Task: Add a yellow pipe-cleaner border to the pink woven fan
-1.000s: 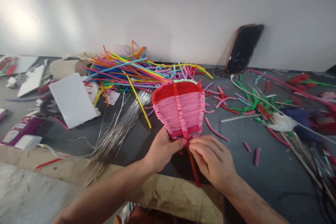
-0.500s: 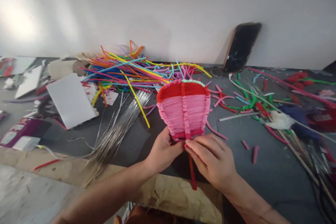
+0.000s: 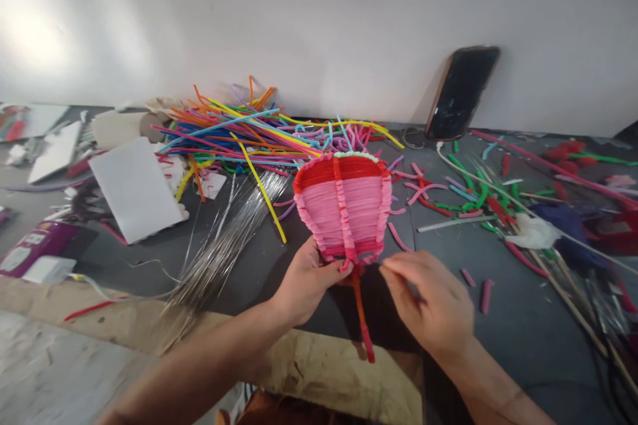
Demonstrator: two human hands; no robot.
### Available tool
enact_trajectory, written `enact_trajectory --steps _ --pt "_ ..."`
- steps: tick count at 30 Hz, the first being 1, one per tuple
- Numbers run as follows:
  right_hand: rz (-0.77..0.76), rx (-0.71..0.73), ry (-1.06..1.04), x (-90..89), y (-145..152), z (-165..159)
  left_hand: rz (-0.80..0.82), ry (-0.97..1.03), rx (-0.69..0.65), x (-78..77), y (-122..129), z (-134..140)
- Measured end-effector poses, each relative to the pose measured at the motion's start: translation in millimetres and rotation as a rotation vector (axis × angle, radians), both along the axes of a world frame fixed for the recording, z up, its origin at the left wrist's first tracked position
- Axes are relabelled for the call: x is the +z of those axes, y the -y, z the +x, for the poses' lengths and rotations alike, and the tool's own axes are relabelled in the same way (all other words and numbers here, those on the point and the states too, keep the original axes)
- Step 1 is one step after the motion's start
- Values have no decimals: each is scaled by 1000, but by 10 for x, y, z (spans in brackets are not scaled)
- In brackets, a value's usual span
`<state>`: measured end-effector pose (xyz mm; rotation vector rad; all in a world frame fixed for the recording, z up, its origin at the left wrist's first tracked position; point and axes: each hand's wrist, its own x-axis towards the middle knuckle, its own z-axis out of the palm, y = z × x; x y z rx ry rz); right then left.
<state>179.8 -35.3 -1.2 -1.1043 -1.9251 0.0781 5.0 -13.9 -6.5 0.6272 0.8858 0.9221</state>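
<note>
My left hand [image 3: 302, 284] grips the lower end of a pink and red pipe-cleaner petal [image 3: 321, 209], its thumb pressed near the base. The petal stands upright, with a red band at the top, a pink body, a ridge down the middle and a pale green stretch on its top rim. From its base an orange-red stem [image 3: 359, 309] hangs down. Just right of the base is my right hand [image 3: 433, 302], its fingers curled and the tips pinched together, apart from the petal. Whether anything thin is in that pinch cannot be made out.
Behind the petal lies a heap of colourful pipe cleaners [image 3: 239, 123]. Silvery wires [image 3: 224, 255] fan out at left, near a white card [image 3: 134, 189]. A phone [image 3: 461, 93] leans on the wall with a cable attached. Cut pink pieces [image 3: 486, 295] and green scraps lie at right.
My right hand has come off the petal's base and moved right. The petal has shifted slightly left, still in my left hand. A short pink end now shows at its base.
</note>
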Motion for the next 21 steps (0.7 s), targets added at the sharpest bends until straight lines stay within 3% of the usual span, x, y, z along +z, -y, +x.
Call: enact_trajectory --steps 2,5,7,10,12,21 --pt "-65 -95 -56 -21 1 25 -1 5 -15 -3 -2 -12" --pt "-329 -192 -312 -90 11 -1 3 22 -36 -6 6 -5" --pt "-513 -168 -591 -133 7 -48 3 33 -34 -13 13 8" --pt "-686 -19 -881 -158 -13 -107 9 49 -45 -32 25 28" --pt "-741 20 -948 -140 -21 -126 6 58 -71 -45 33 36" --pt "-776 -101 -960 -46 25 -205 16 73 -95 -59 39 27"
